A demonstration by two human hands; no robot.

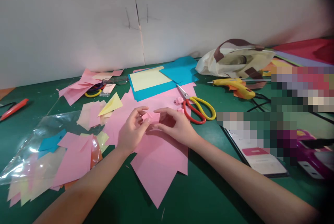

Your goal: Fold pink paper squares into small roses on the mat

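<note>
A small folded piece of pink paper (pixel 151 116) sits between both my hands, just above a spread of pink paper sheets (pixel 159 168) on the green table. My left hand (pixel 132 130) pinches its left edge with curled fingers. From the right, my right hand (pixel 176 124) closes its fingertips on the same piece. Red-and-yellow scissors (pixel 197 107) lie just beyond my right hand, with small pink paper bits (pixel 179 100) beside them.
A clear plastic bag with coloured paper (pixel 47 154) lies at left. Blue and cream sheets (pixel 156 79) lie behind. A yellow glue gun (pixel 236 86), a cloth tote bag (pixel 235 62) and a phone (pixel 258 157) are at right. A red tool (pixel 14 108) lies far left.
</note>
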